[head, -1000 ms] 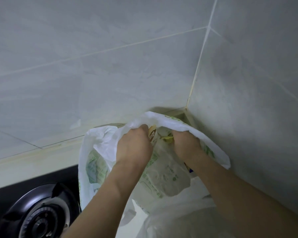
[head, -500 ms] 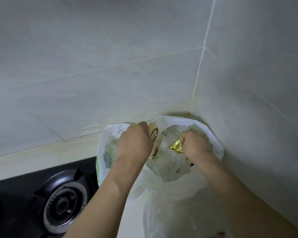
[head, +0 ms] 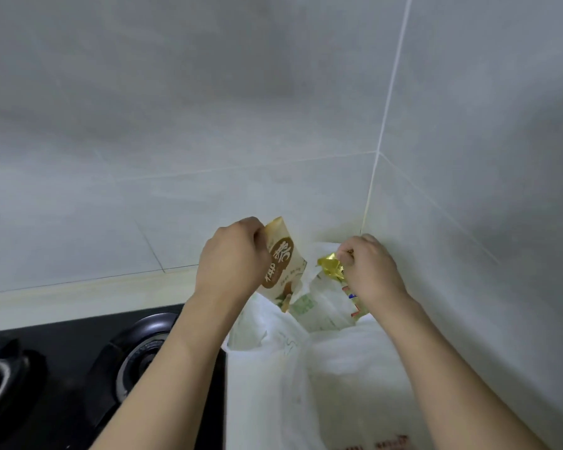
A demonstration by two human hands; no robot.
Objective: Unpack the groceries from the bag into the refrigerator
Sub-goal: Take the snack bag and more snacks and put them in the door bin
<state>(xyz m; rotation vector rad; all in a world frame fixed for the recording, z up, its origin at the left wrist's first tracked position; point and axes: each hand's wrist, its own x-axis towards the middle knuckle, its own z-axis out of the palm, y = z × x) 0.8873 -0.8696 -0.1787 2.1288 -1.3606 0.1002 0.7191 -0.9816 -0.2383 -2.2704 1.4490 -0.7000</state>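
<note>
Head view: left hand (head: 229, 261) grips beige packet (head: 281, 264); right hand (head: 369, 267) pinches gold wrapper (head: 329, 267) above bag (head: 306, 368).

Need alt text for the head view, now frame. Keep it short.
Two hands lift packets out of a white plastic bag in a tiled corner: the left hand grips a beige packet, the right hand pinches a gold packet. A black gas stove sits to the left.

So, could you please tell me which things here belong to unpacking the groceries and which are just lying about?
Part of the job:
- bag
- cream packet, gripped by the left hand
- gold packet, pinched by the right hand

Just lying about:
- stove
- second bag in front
</note>
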